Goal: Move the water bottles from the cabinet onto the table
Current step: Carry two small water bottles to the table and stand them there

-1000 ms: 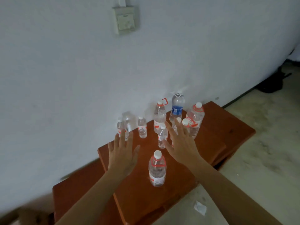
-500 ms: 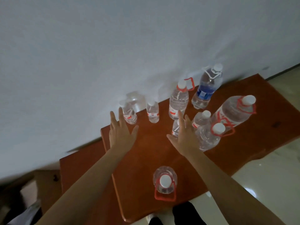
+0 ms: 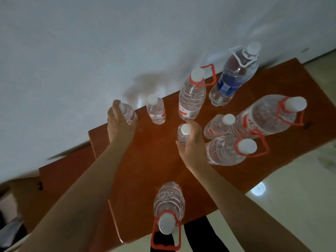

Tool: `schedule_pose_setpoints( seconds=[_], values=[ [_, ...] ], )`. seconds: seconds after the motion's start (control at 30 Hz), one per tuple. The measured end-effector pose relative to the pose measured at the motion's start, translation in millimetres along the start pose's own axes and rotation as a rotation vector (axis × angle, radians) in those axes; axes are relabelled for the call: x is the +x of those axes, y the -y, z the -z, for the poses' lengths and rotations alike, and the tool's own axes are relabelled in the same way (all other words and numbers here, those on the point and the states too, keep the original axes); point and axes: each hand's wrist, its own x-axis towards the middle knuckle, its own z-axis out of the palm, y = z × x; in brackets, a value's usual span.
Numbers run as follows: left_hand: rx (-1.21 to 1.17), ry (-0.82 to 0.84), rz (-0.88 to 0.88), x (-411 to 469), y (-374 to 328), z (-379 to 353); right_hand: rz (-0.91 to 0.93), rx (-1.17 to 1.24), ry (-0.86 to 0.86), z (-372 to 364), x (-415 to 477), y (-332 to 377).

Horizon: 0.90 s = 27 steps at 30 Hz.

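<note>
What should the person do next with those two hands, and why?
Probably lift both bottles straight up: the left hand grips the far-left small bottle, the right hand grips the middle small bottle, and a larger bottle stands close beside it, so pulling sideways could knock it.

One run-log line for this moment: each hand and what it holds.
left hand: grips small bottle by wall | right hand: grips small centre bottle | both bottles standing on red-brown top
</note>
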Motion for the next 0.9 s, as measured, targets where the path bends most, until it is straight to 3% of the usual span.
schedule_pose_setpoints(
  seconds=[0.27, 0.6, 0.9],
  values=[
    [-0.010, 0.033, -0.091, -32, 8, 6, 0.074, 0.015, 0.085, -7, -4, 5],
    [-0.192, -0.090, -0.183, -97, -22, 97, 0.134, -0.012, -0.023, 56, -27, 75],
    [-0.398, -0.219, -0.570, -148, -80, 195, 0.290, -0.224, -0.276, 168, -60, 164]
  ],
)
